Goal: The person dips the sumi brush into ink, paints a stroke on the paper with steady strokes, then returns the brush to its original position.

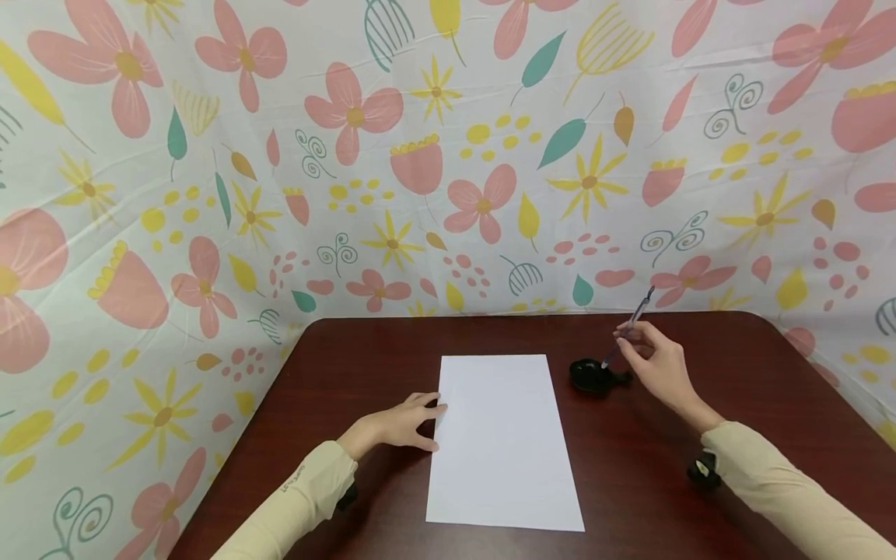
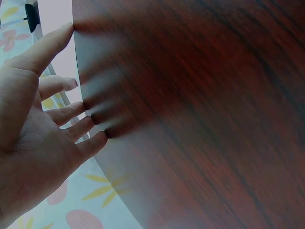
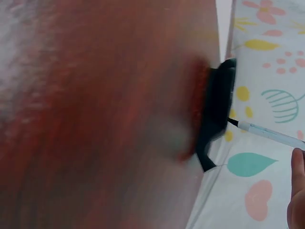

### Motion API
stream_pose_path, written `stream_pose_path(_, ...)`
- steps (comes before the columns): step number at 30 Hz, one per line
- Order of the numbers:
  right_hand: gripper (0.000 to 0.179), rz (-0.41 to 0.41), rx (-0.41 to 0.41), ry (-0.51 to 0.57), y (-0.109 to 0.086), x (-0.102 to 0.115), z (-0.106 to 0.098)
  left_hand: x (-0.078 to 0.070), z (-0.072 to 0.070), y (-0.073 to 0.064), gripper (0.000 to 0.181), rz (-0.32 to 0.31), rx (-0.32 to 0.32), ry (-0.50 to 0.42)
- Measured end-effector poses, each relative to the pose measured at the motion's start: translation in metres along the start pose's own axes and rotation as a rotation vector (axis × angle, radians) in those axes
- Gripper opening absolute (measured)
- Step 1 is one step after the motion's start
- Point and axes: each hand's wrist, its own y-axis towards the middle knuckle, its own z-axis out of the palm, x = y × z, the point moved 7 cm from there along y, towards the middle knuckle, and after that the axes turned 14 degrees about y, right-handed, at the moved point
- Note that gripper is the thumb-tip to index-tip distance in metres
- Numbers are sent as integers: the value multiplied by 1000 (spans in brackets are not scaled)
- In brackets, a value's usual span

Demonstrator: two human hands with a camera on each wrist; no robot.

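A blank white sheet of paper [image 1: 500,443] lies on the table. My left hand [image 1: 399,424] rests at its left edge, thumb and fingers spread, the fingertips at the border of the sheet. In the left wrist view the same hand [image 2: 40,133] holds nothing. To the right of the paper, my right hand [image 1: 661,369] pinches a slim paintbrush [image 1: 637,315], tilted with its tip down. The dark bristle tip of the brush [image 3: 267,132] meets the rim of a small black dish [image 1: 586,376] in the right wrist view. Only part of the right hand [image 3: 298,191] shows there.
The dark red-brown wooden table [image 1: 350,358] reaches back to a hanging cloth [image 1: 448,194] printed with flowers and leaves, which also runs along the left side. A dark wrist device [image 1: 703,470] sits under the right sleeve.
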Motion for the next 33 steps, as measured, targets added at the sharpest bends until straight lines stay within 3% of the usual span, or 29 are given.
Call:
stream_pose_path(5,23,11,-10,-4,-1,-3,-3,0,0,-1,73,4,1,-2)
stream_pose_path(9,24,34,-33,-86,4,3,-9,0,1,-1,74,0,3,-4)
stream_pose_path(13,26,73,-76,-60,11,8,-14,-1,0,-2,73,12,-3,-24)
stream_pose_path(21,24,208,-188,156,15,21,-15,1,1,-1,73,15,-1,-21)
stream_pose_path(28,20,283,-329,547,14,5,-16,2,3,1,74,3,-4,-16)
stream_pose_path(33,20,314,-408,678,16,-4,-16,3,1,1,74,0,-6,-16)
